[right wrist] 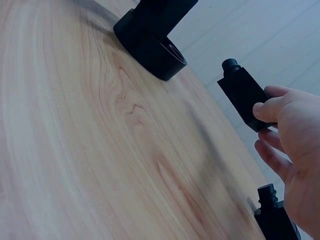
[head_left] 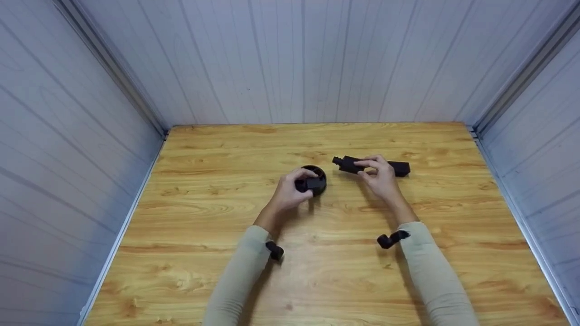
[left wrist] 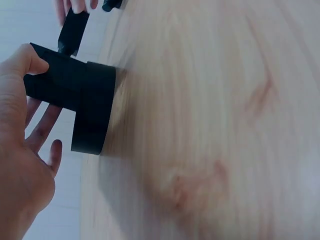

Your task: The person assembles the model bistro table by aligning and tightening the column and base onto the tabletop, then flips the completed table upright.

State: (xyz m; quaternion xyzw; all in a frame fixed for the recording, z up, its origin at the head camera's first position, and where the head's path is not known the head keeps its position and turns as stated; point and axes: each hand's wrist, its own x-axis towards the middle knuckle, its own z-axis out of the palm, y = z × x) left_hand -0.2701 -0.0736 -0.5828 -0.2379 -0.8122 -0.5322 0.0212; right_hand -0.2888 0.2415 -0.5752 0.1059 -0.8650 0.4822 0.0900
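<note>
My left hand (head_left: 289, 189) grips the square post of a black part with a wide round base (left wrist: 95, 112), thumb on one side and fingers on the other. In the right wrist view the base's rim (right wrist: 167, 62) is close to the wooden surface; whether it touches is unclear. To the right, my right hand (head_left: 379, 178) pinches a black rectangular block with a round ridged neck (right wrist: 244, 97), the neck pointing toward the round-based part. The two held parts are apart. A similar black block with a ridged neck (right wrist: 275, 217) lies on the table beyond the right hand.
The wood-grain table (head_left: 190, 217) is bounded by a pale panel wall at the back (head_left: 281, 63) and pale side walls. Small black devices sit on the left cuff (head_left: 275, 251) and right cuff (head_left: 385, 241).
</note>
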